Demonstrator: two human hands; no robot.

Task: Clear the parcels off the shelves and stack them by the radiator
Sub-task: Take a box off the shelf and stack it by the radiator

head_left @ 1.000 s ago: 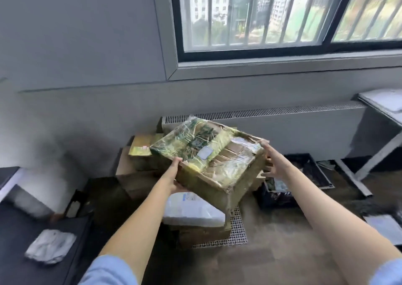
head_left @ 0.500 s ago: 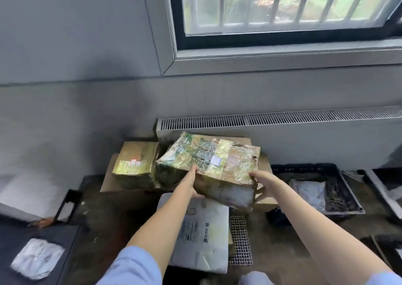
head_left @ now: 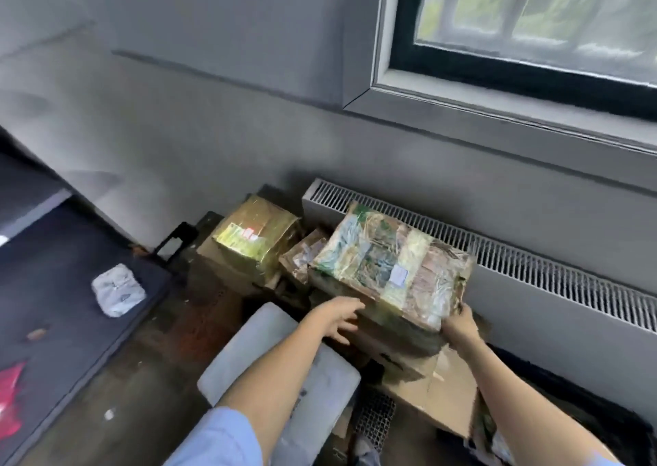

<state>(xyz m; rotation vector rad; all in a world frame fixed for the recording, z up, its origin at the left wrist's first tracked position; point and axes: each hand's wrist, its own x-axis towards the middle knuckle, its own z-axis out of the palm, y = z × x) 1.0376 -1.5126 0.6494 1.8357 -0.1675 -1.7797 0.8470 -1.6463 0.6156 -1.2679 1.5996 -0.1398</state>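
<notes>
A large parcel [head_left: 391, 266], wrapped in shiny tape with green and yellow print and a small white label, lies on top of a stack of cardboard boxes [head_left: 444, 394] right against the grey radiator [head_left: 533, 270]. My right hand [head_left: 460, 327] grips its near right corner, thumb on top. My left hand [head_left: 337, 318] hovers at the parcel's near left edge with fingers spread, holding nothing. To the left, a gold-wrapped box [head_left: 256, 238] sits on another carton, and a small brown parcel [head_left: 302, 255] is wedged between the two.
A white padded bag [head_left: 270, 359] lies on the floor under my left forearm, beside a metal mesh [head_left: 373, 416]. A dark table [head_left: 53, 323] on the left carries a white packet [head_left: 119, 289] and something red [head_left: 10, 394]. A window sill juts out above the radiator.
The parcel has come down from mid-air onto the stack by the radiator. My left hand has let go of it and opened; my right hand stays on the corner. The view has tilted.
</notes>
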